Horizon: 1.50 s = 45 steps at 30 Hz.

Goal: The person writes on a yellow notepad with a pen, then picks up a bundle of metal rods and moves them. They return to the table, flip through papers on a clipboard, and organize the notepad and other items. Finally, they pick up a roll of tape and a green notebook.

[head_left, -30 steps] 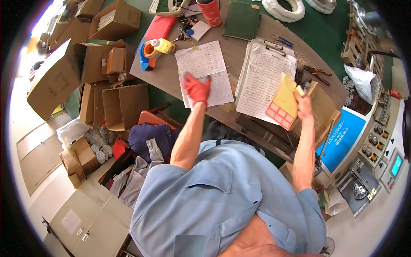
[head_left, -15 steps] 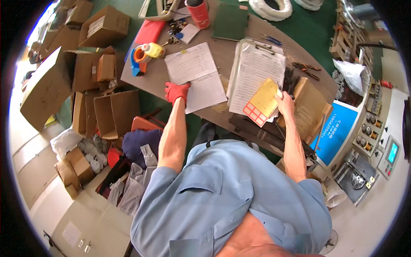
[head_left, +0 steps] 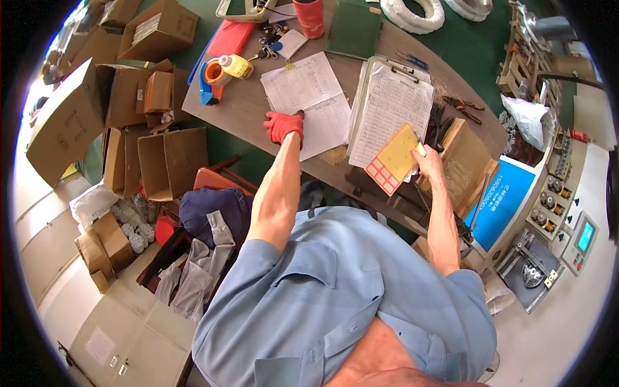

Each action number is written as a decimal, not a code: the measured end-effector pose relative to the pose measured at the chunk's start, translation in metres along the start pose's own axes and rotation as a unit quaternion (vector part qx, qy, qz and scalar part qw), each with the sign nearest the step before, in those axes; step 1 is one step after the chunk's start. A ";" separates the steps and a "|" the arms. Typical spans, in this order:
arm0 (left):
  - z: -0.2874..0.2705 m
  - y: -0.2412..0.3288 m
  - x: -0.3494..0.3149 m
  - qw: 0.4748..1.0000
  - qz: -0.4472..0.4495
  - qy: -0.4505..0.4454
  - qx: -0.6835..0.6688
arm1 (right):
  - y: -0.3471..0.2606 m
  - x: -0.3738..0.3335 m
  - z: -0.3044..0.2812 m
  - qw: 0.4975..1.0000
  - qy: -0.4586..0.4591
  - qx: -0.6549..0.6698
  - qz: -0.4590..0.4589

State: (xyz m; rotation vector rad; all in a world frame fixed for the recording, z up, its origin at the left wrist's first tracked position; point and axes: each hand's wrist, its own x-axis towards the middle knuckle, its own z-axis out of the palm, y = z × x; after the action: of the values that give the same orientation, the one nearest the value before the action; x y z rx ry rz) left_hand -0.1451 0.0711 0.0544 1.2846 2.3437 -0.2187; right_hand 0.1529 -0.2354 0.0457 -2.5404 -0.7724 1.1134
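Note:
My left hand (head_left: 284,126), in a red glove, lies at the left edge of the paper sheets (head_left: 309,97), which carry printed tables. Its thumb and fingers are apart, and I see nothing held between them. Bare, my right hand (head_left: 428,161) pinches the right edge of a yellow card (head_left: 397,152) with a red grid along its lower end. The card is tilted over the lower right of a clipboard (head_left: 394,106) stacked with printed sheets. My right fingertips are partly hidden behind the card.
On the brown table (head_left: 238,106) stand a glue bottle (head_left: 236,66), an orange tape roll (head_left: 215,73) and a red cup (head_left: 309,18). Pliers (head_left: 463,106) lie right of the clipboard, near an open wooden box (head_left: 474,164). Cardboard boxes (head_left: 173,163) crowd the left side.
My left hand has moved right and slightly away from me. The paper sheets have shifted a little the same way. The yellow card stays in my right hand, nearly in place.

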 end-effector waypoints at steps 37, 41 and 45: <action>-0.025 -0.105 0.010 0.806 0.330 -0.170 -0.461 | -0.016 -0.035 0.014 0.995 0.051 -0.017 0.086; -0.045 -0.107 0.010 0.813 0.345 -0.170 -0.438 | -0.034 -0.046 0.014 0.991 0.090 -0.074 0.070; -0.054 -0.102 0.001 0.821 0.315 -0.182 -0.440 | -0.031 -0.046 0.013 0.991 0.063 -0.009 0.114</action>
State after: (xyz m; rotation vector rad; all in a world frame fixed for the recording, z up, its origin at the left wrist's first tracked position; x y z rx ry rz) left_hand -0.2475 0.0344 0.0939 1.2564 1.2786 0.6942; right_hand 0.1058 -0.2358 0.0775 -2.7369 -0.4724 1.0012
